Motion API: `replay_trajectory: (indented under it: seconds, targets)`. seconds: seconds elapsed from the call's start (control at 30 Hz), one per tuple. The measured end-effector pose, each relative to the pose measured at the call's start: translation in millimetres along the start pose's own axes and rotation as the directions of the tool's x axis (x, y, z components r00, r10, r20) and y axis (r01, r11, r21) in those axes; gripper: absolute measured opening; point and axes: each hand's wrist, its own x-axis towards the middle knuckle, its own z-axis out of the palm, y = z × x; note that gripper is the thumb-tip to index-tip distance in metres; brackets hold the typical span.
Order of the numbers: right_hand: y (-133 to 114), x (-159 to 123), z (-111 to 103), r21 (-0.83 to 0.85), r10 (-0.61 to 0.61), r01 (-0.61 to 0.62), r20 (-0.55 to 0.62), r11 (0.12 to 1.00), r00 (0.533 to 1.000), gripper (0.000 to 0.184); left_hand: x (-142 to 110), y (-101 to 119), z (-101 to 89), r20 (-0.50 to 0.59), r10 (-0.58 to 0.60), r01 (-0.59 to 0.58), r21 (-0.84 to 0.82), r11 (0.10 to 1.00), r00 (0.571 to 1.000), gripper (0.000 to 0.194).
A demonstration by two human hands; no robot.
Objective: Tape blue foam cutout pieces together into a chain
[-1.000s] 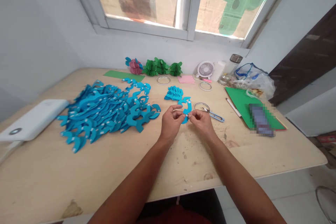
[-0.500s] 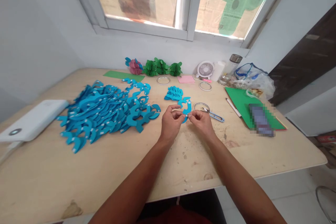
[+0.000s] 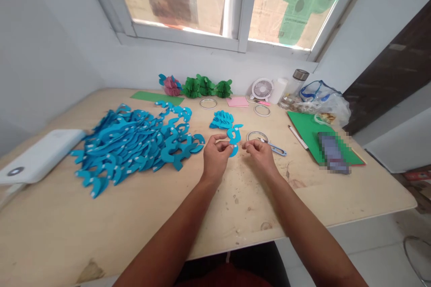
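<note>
Between thumb and fingers, my left hand (image 3: 214, 156) pinches a curved blue paper cutout (image 3: 237, 136) with small white squares on it. To its right and apart from the paper, my right hand (image 3: 261, 158) has thumb and fingertips pressed together; whatever they hold is too small to make out. Just beyond my hands lies a pleated stack of blue paper (image 3: 222, 119). A thin roll of tape (image 3: 248, 137) and a light-blue utility knife (image 3: 279, 150) rest past my right hand. On the left spreads a big heap of blue paper cutouts (image 3: 129, 143) with white squares.
A white power bank (image 3: 47, 152) lies at the left. Green paper ornaments (image 3: 205, 85), a small fan (image 3: 262, 89), a bottle (image 3: 296, 81) and a plastic bag (image 3: 332, 105) line the back. At right are green sheets (image 3: 303, 128), a pen (image 3: 298, 137) and a blurred phone-like object (image 3: 333, 152).
My right hand has come away from the blue paper cutout, a little to the right. My left hand keeps its hold, and the paper's loop looks turned and more closed.
</note>
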Motion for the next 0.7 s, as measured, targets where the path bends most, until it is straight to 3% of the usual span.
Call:
replay_trajectory:
  seconds: [0.23,0.57,0.7]
  targets:
    - [-4.4,-4.1,5.1,0.037,-0.002,-0.002,0.099,0.999,0.995,0.014,-0.2,-4.6,0.6,0.054,-0.039,0.040,-0.034,0.999,0.998,0.032]
    - [4.0,3.8,-2.2,0.054,-0.032,0.029,0.058,0.998,0.998,0.011,-5.8,5.2,1.2,0.150,-0.153,0.151,0.027,0.988,0.977,0.025]
    - [4.9,10.6,-17.9,0.039,-0.047,0.047,-0.006,0.998,0.999,0.014,-4.7,4.0,-1.1,0.118,-0.134,0.132,0.023,0.991,0.984,0.016]
